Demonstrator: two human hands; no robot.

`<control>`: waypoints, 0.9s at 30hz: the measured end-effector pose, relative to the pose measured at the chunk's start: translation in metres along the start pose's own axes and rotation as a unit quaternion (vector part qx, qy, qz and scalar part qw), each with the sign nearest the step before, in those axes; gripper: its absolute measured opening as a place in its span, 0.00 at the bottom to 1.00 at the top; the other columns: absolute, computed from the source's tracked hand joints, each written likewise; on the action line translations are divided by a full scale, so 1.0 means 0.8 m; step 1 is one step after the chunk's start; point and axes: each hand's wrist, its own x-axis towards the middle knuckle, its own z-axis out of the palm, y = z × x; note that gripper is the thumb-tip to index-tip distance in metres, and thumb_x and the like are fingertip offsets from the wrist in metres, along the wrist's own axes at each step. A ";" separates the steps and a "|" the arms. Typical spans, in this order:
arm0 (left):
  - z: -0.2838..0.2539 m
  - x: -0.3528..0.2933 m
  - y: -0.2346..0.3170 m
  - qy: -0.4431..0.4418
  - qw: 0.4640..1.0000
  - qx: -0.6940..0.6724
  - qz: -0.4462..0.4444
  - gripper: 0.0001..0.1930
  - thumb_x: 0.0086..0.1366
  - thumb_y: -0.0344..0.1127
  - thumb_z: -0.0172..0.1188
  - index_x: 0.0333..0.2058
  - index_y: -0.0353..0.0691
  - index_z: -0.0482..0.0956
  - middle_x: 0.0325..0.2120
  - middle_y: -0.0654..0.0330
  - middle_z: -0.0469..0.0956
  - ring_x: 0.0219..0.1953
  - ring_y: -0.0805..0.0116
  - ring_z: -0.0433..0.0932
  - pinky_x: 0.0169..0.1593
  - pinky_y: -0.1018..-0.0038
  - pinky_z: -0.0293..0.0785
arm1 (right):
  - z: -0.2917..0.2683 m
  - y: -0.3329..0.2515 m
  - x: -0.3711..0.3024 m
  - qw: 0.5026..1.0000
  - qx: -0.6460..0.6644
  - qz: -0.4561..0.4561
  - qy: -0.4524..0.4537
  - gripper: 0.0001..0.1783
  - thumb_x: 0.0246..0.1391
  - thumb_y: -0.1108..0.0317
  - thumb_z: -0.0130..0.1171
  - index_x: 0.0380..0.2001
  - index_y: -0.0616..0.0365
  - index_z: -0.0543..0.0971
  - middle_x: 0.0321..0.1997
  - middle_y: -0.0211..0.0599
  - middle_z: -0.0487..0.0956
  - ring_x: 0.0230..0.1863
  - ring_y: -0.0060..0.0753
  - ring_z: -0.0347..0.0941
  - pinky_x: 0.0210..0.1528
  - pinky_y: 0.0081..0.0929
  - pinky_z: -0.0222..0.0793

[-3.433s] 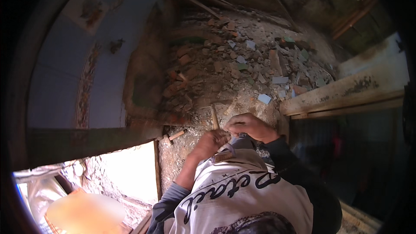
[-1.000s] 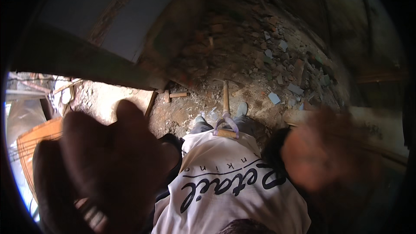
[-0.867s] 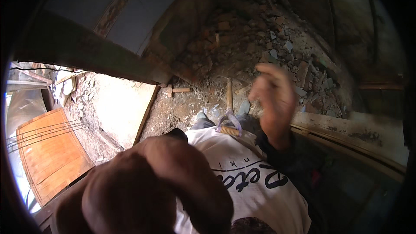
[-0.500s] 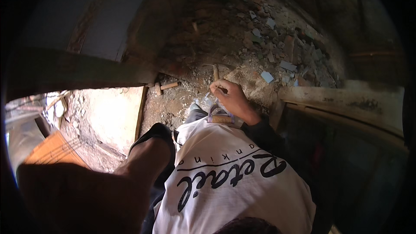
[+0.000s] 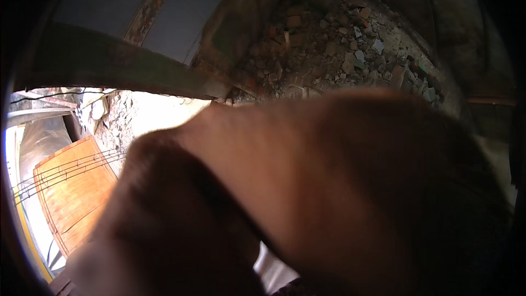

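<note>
Very close to the camera, my right hand (image 5: 350, 175) and wrist fill the middle and right of the picture, badly blurred. To its lower left is my left hand (image 5: 159, 214), dark and in shadow, partly overlapped by the right. The fingers of both cannot be made out, nor whether anything is in them. A sliver of white shirt (image 5: 274, 268) shows between them. Most of the ground in front of me is hidden behind the hands.
Broken tiles and rubble (image 5: 356, 49) lie across the dark floor ahead. A green-and-grey wall (image 5: 120, 57) with a scuffed edge runs at the upper left. Through a bright opening on the left are an orange panel (image 5: 76, 186) and thin rods (image 5: 71, 172).
Both hands have come up close to the camera; my right hand was lower, over the hammer on the ground. The view has shifted, and the hammer and shirt print are now covered.
</note>
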 end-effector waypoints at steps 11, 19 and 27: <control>0.029 -0.022 -0.051 -0.063 0.992 -0.070 -0.084 0.04 0.59 0.30 0.54 0.33 0.47 0.76 0.35 0.63 0.72 0.36 0.71 0.68 0.36 0.75 0.66 | 0.006 0.056 0.023 0.980 0.040 0.187 -0.063 0.11 0.59 0.62 0.56 0.38 0.60 0.78 0.23 0.29 0.74 0.20 0.18 0.66 0.23 0.23 0.64; 0.029 -0.017 -0.068 -0.074 0.988 -0.082 -0.105 0.05 0.59 0.29 0.54 0.33 0.46 0.76 0.35 0.63 0.72 0.36 0.71 0.68 0.36 0.75 0.66 | 0.007 0.075 0.047 0.981 0.097 0.153 -0.061 0.09 0.59 0.63 0.56 0.36 0.57 0.77 0.18 0.24 0.69 0.17 0.16 0.63 0.19 0.20 0.60; -0.017 -0.023 -0.031 -0.044 0.990 -0.079 -0.110 0.05 0.58 0.29 0.54 0.33 0.46 0.75 0.36 0.62 0.72 0.35 0.71 0.69 0.35 0.75 0.67 | 0.005 0.124 0.048 0.987 -0.010 0.159 -0.038 0.14 0.55 0.60 0.58 0.36 0.60 0.80 0.32 0.44 0.80 0.37 0.38 0.76 0.42 0.33 0.69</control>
